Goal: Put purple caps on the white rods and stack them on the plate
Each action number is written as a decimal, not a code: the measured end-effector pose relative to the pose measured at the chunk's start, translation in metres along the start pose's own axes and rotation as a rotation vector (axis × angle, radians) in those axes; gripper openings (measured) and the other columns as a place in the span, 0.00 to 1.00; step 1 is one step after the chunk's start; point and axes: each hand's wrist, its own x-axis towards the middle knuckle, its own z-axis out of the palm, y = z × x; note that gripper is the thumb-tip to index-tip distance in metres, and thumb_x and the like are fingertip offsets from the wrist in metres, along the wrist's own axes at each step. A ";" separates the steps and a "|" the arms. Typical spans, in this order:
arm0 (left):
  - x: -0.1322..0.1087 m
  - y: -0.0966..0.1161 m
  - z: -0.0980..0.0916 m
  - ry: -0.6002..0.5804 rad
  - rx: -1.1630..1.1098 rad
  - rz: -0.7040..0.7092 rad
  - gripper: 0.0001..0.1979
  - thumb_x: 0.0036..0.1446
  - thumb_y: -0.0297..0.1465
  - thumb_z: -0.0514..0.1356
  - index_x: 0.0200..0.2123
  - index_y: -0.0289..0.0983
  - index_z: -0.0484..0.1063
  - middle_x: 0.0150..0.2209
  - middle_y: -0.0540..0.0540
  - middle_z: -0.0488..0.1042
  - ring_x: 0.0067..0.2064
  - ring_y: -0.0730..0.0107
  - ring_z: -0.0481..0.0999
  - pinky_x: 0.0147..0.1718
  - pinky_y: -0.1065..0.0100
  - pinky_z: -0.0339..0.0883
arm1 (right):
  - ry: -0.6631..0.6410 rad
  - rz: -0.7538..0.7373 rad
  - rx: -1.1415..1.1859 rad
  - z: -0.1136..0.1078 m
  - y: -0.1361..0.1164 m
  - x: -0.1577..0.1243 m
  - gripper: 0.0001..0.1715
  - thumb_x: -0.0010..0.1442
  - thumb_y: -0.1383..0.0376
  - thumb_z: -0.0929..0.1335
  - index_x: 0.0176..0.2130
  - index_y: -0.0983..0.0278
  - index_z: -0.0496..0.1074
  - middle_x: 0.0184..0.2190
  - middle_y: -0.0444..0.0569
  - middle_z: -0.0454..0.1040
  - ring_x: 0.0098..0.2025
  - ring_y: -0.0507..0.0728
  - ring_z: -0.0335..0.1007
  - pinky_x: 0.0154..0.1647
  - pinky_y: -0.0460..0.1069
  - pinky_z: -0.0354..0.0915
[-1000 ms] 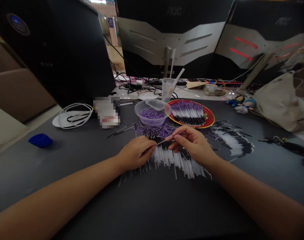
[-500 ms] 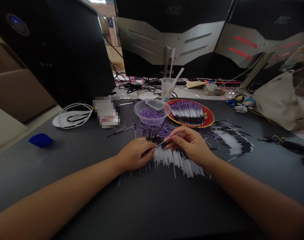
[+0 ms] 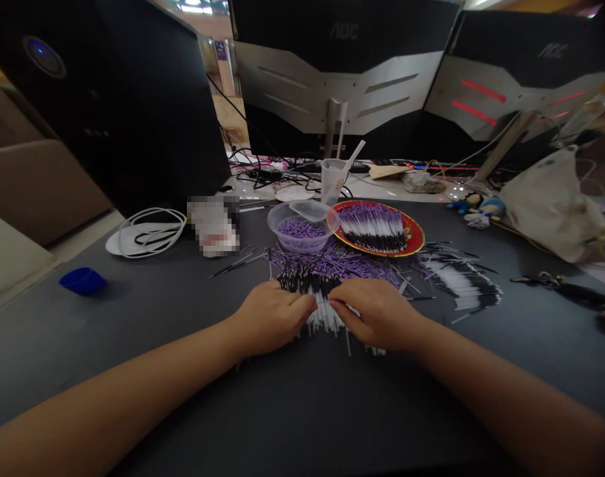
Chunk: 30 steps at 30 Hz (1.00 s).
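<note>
My left hand (image 3: 275, 316) is closed, its thumb and forefinger pinching one end of a thin pale stick (image 3: 323, 302). The other end is pinched by my right hand (image 3: 379, 311), so the stick spans the small gap between my fingertips. Most of it is hidden by the fingers. Beneath both hands lies a pile of slim white sticks with black ends (image 3: 327, 320). Loose small purple pieces (image 3: 346, 266) are scattered just behind it. A clear plastic bowl (image 3: 271, 226) behind these holds more purple pieces.
A red plate (image 3: 415, 240) bears white sticks with purple and black ends. More black-and-white sticks (image 3: 464, 283) lie to the right, near keys (image 3: 548, 279). A plastic cup (image 3: 330, 182) stands behind the bowl. At the left are a blue cap-like object (image 3: 82, 281) and a coiled white cable (image 3: 150, 211).
My right hand has turned palm-down and dropped slightly, its fingers now closed near the left fingertips. The gap between the hands has narrowed, showing less of the stick.
</note>
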 end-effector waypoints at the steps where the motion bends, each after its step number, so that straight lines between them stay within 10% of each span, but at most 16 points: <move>1: -0.001 0.000 0.001 -0.019 0.022 0.008 0.07 0.61 0.29 0.52 0.31 0.37 0.67 0.19 0.54 0.69 0.20 0.72 0.66 0.22 0.67 0.51 | -0.051 -0.030 -0.073 -0.001 0.001 -0.001 0.09 0.62 0.67 0.60 0.37 0.65 0.69 0.29 0.48 0.72 0.31 0.54 0.66 0.31 0.49 0.56; 20: -0.001 -0.003 0.003 -0.034 -0.100 0.028 0.07 0.62 0.29 0.51 0.39 0.35 0.68 0.25 0.50 0.73 0.25 0.71 0.70 0.28 0.68 0.57 | -0.092 0.249 0.468 0.000 0.016 0.004 0.11 0.63 0.59 0.62 0.35 0.63 0.70 0.26 0.43 0.71 0.26 0.50 0.65 0.26 0.45 0.58; 25: -0.001 -0.013 0.006 0.032 -0.211 -0.051 0.09 0.62 0.28 0.51 0.43 0.35 0.69 0.35 0.46 0.76 0.35 0.70 0.73 0.35 0.66 0.60 | 0.127 0.278 0.195 0.007 0.051 0.005 0.10 0.62 0.63 0.62 0.36 0.63 0.71 0.32 0.48 0.73 0.32 0.53 0.67 0.34 0.48 0.61; 30: -0.001 -0.016 0.009 -0.008 -0.253 -0.057 0.10 0.62 0.29 0.52 0.43 0.37 0.70 0.41 0.44 0.74 0.41 0.66 0.71 0.41 0.63 0.61 | 0.076 0.251 0.002 0.017 0.067 0.007 0.09 0.60 0.66 0.63 0.38 0.63 0.73 0.37 0.51 0.74 0.40 0.57 0.68 0.42 0.51 0.63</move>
